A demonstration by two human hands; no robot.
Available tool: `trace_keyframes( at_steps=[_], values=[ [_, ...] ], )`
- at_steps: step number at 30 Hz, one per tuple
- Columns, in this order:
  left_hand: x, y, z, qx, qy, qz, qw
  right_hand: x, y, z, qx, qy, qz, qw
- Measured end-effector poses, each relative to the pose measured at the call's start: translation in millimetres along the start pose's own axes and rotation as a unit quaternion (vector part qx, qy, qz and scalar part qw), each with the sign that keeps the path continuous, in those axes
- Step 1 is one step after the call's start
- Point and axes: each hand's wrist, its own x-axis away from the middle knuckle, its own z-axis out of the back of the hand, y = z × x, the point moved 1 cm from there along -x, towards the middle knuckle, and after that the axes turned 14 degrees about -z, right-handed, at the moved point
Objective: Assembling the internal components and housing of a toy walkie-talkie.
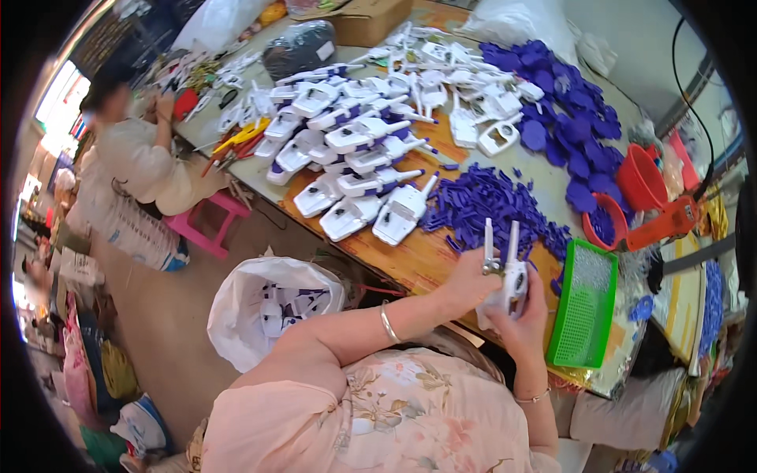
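At the front edge of the table, my left hand (471, 282) and my right hand (527, 319) are close together. Between them are two white plastic shell halves with slim handles pointing away from me. The left shell half (489, 235) is in my left fingers, its lower part covered. My right hand grips the right shell half (515, 272), which has a small dark part inside. Just beyond my hands lies a heap of small purple plastic pieces (481, 201). To its left, white handled housings (351, 217) with purple parts are stacked in a pile.
A green basket (579, 315) with small metallic pieces is at my right, near red tubs (640, 180). Purple discs (552, 142) and more white shells (461, 122) fill the back. A white sack (225, 315) stands at lower left. Another person (138, 150) sits beyond a pink stool (209, 225).
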Motion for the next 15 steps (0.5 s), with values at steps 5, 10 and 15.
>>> trace_keyframes(
  at_steps=[5,10,15],
  values=[
    [-5,-10,1,-0.079,-0.023,-0.067,0.994,-2,7,15,-0.155,0.012,-0.031,0.987],
    [-3,-16,-1,-0.148,0.006,-0.072,0.986,3,9,18,-0.210,-0.038,-0.038,0.976],
    [-6,6,3,-0.108,-0.004,0.000,0.994,3,-8,11,-0.100,-0.088,0.029,0.991]
  ],
)
